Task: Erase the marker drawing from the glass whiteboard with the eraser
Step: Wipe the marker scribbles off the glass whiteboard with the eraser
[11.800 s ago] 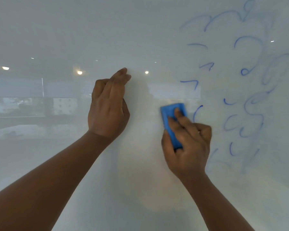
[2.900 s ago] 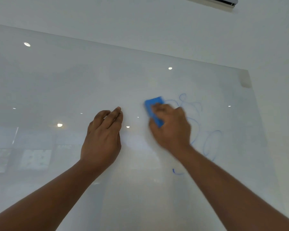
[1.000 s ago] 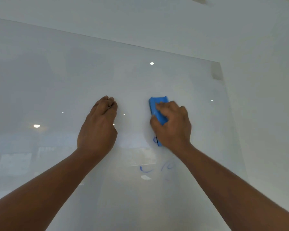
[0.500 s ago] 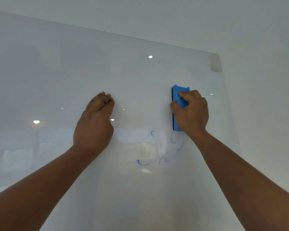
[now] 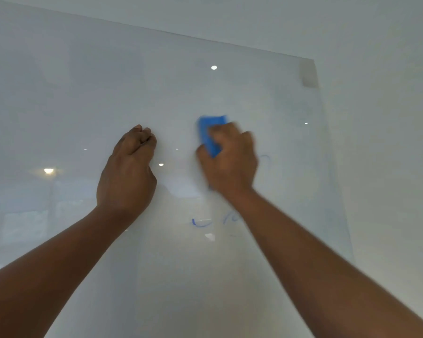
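One blue eraser (image 5: 211, 135) is pressed flat against the glass whiteboard (image 5: 83, 93), right of the board's middle, and is gripped by the right hand (image 5: 228, 162), whose fingers are wrapped over its lower half; both are smeared by motion blur, so the exact finger placement cannot be told. Only a few blue marker strokes (image 5: 199, 223) are seen on the glass: a short curved stroke and two slanted marks below the right hand, partly hidden by the right forearm, and a faint arc just right of that hand. The left hand (image 5: 130, 172) is set against the board just left of the eraser, apart from it, with its fingers curled together into a loose fist and nothing held. Round ceiling lights (image 5: 214, 67) are reflected in the glass, and the board's upper right corner is met by a plain white wall (image 5: 376, 69).
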A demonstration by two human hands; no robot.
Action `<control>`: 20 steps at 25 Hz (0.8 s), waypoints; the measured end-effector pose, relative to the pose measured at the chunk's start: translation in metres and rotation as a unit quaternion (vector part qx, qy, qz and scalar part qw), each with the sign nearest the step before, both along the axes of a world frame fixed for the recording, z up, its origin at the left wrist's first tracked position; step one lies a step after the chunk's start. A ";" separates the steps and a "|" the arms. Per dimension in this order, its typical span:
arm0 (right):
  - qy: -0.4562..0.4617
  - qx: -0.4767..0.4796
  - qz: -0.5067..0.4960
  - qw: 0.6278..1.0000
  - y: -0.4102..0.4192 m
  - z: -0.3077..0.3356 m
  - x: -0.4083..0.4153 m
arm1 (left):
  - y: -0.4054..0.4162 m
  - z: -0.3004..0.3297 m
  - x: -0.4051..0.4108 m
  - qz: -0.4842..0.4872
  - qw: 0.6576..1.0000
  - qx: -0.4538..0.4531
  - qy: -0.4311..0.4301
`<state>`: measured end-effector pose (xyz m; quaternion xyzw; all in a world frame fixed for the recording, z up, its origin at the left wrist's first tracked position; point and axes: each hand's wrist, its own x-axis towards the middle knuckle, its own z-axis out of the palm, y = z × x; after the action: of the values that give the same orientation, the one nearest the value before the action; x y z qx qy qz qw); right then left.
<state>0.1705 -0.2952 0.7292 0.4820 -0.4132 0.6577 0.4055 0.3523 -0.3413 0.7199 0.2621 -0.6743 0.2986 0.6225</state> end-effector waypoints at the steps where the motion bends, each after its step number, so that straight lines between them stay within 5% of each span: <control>1: 0.071 0.008 -0.004 0.997 -0.004 -0.012 0.009 | -0.001 0.000 0.000 0.002 1.000 -0.007 -0.003; 3: 0.116 0.022 -0.016 0.993 0.002 0.000 -0.009 | -0.002 -0.001 0.002 0.006 1.000 -0.011 -0.003; 6: -0.072 0.007 -0.014 0.997 0.012 0.028 -0.032 | 0.000 -0.001 0.000 0.001 1.000 -0.008 0.000; 11: 0.071 0.020 -0.017 0.997 0.001 -0.005 -0.011 | -0.001 -0.003 0.001 0.003 1.000 -0.019 -0.012; 14: -0.092 -0.004 0.005 0.996 0.009 0.017 -0.027 | 0.001 -0.005 0.001 0.002 1.000 -0.020 -0.017; 18: 0.090 0.024 -0.013 0.996 -0.001 -0.037 0.000 | 0.003 -0.014 -0.002 0.015 0.992 -0.067 -0.103; 20: 0.072 0.031 -0.021 0.997 0.011 -0.024 -0.045 | 0.004 -0.016 -0.004 0.008 0.992 -0.067 -0.109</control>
<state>0.1254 -0.2840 0.7052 0.5319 -0.4127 0.5995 0.4330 0.3487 -0.3373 0.7037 0.1909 -0.7143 0.3750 0.5592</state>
